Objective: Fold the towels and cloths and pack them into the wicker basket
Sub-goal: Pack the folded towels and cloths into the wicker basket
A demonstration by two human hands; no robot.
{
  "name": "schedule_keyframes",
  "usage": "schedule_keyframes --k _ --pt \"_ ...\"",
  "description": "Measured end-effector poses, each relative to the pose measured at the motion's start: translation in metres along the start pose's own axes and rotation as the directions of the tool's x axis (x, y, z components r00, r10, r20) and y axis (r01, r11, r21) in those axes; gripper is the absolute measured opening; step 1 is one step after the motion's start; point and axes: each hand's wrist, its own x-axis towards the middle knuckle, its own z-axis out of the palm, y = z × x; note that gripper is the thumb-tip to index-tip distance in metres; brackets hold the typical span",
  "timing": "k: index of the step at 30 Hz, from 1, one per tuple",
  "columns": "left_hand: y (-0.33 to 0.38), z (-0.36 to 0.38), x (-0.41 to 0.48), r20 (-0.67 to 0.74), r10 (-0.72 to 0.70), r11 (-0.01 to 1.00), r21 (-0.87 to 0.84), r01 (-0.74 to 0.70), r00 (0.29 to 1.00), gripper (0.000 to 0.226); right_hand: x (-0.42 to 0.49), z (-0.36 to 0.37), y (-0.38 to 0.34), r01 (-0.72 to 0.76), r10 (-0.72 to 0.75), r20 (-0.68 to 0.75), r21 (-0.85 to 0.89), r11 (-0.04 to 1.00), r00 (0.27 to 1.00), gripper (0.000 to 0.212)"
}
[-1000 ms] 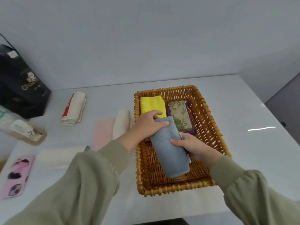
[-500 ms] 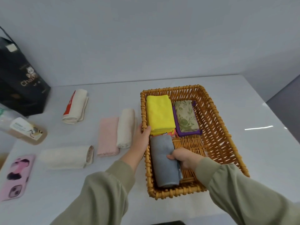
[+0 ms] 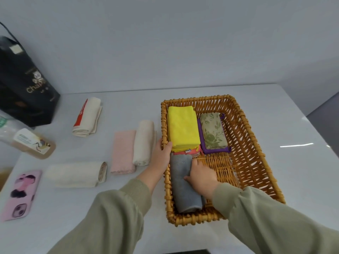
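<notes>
Since a second ago the grey cloth [image 3: 183,186] has come down from above the wicker basket [image 3: 194,219] and now lies flat in its near-left corner, lengthwise along the left wall. My right hand [image 3: 200,177] has followed it in. The fingers [image 3: 194,163] are curled over the cloth's right edge with the thumb on top, still holding it as it settles. My left hand [image 3: 161,156] has shifted to the basket's left rim, fingers wrapped over the weave, steadying it.

Packed so far: a yellow cloth [image 3: 182,127] in the far-left corner on a coral piece [image 3: 190,152], possibly more than one layer, as little of it shows. Beside it is a leaf-print cloth [image 3: 212,133] on a purple one [image 3: 216,150].

Left to pack, all on the surface [image 3: 293,171] left of the basket: a cream towel [image 3: 144,142] just beside the rim, then a pink towel [image 3: 122,151], a rolled cream towel [image 3: 75,175] and, farthest off, a red-and-cream towel [image 3: 87,117]. These look folded already. I judge the task roughly half done, with the basket's right half free.
</notes>
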Motion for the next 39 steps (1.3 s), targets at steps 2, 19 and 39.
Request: schedule_keyframes --k 2,19,39 --pt "0.001 0.0 -0.001 -0.011 0.004 1.0 0.009 -0.004 1.0 0.033 -0.006 -0.009 0.005 0.198 -0.229 -0.216 -0.157 0.968 0.949 0.076" --pt "-0.003 0.0 0.0 -0.021 -0.006 1.0 0.031 0.007 1.0 0.037 0.01 0.016 0.01 0.506 -0.422 0.301 -0.31 0.805 0.855 0.109" --pt "-0.01 -0.155 0.005 -0.366 0.016 0.922 0.365 0.128 0.931 0.034 -0.001 -0.068 -0.082 0.408 0.064 -0.534 0.712 0.572 0.843 0.036"
